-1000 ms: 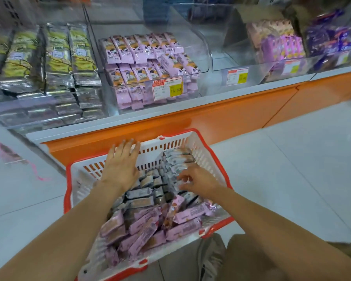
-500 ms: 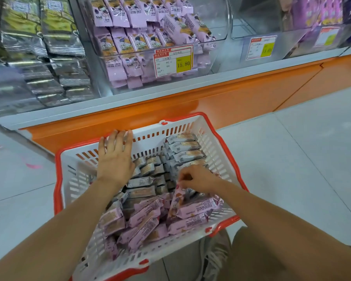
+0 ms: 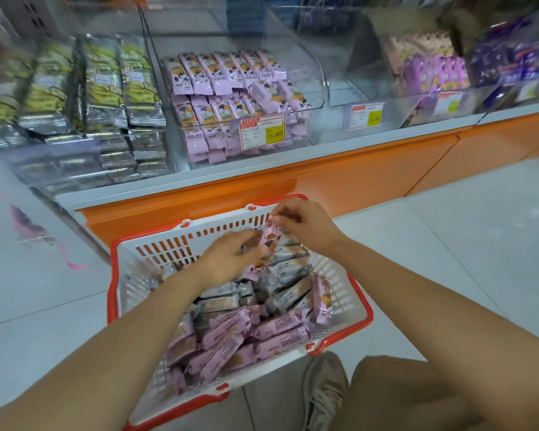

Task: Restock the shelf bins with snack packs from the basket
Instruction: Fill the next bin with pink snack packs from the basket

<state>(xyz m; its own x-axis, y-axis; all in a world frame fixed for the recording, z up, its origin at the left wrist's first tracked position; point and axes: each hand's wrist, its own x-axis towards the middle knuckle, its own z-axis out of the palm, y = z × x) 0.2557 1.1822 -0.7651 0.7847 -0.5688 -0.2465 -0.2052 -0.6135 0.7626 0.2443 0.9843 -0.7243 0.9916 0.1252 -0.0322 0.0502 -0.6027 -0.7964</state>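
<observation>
Both hands on one pink snack pack (image 3: 269, 241), held above the far end of the basket (image 3: 128, 293). Right hand (image 3: 305, 227) pinches its top edge; left hand (image 3: 227, 259) curls round the lower part, blurred. Basket on the floor (image 3: 448, 244), full of pink and grey packs. The clear shelf bin (image 3: 311, 85) beyond holds matching pink packs.

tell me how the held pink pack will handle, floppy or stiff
Likely light: the right hand holds the pack by a pinch at its top. Probably fairly stiff: it looks straight, not drooping. The smooth wrapper may slip, so the left hand lower down helps.
</observation>
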